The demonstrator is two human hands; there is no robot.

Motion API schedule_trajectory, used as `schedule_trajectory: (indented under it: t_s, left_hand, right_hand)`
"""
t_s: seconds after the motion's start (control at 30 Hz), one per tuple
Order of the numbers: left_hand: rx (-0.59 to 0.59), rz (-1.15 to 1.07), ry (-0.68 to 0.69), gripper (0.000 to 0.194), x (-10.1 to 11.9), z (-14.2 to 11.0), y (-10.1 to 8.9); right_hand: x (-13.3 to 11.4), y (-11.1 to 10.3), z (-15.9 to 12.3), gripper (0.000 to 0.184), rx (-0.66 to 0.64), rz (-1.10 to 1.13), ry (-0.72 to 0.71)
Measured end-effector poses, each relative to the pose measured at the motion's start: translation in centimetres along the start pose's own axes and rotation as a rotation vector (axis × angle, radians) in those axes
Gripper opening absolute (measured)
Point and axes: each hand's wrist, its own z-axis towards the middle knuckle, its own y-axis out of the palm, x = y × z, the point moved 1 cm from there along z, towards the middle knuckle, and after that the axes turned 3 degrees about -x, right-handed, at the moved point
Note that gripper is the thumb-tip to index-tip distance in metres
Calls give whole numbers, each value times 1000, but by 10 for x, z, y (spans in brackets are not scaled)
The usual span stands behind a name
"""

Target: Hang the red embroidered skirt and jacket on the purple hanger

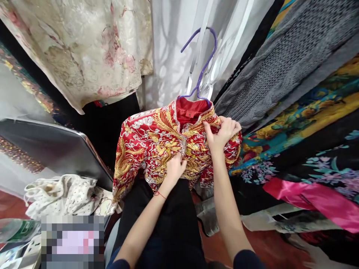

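Note:
A red jacket (157,138) with gold and silver embroidery hangs on a purple hanger (202,71), whose hook rises above the collar. A small red label (191,113) marked S shows inside the neck. My left hand (175,168) is closed on the front opening at mid-chest, fingertips partly hidden. Up at the shoulder on the right side, my right hand (223,132) grips the fabric, thumb in front and fingers over the top. The lower part of the jacket drapes above my lap.
A floral cream garment (112,48) hangs at the upper left. Grey knitwear (283,71) and patterned clothes crowd the right, with a bright pink cloth (316,201) lower down. A dark panel (50,145), a spotted cloth bag (64,194) and a plastic bottle (19,229) are at left.

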Motion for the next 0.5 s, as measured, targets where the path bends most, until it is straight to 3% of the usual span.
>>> schedule_trajectory:
  t_s: [0.17,0.33,0.4,0.5]
  left_hand:
    - [21,-150,23,7,-28,7,-2]
    - [-32,-440,5,9,-55,-4,-1]
    - [-32,-576,-81,9,-73,-15,5]
    - [-15,-767,-317,14,-107,-37,21]
  right_hand:
    - [-5,1,-2,56,-73,15,27]
    - [1,-19,-11,58,-124,79,-31]
    - [-2,-29,-43,62,-89,153,11]
    - [-26,-33,-132,39,-118,411,314]
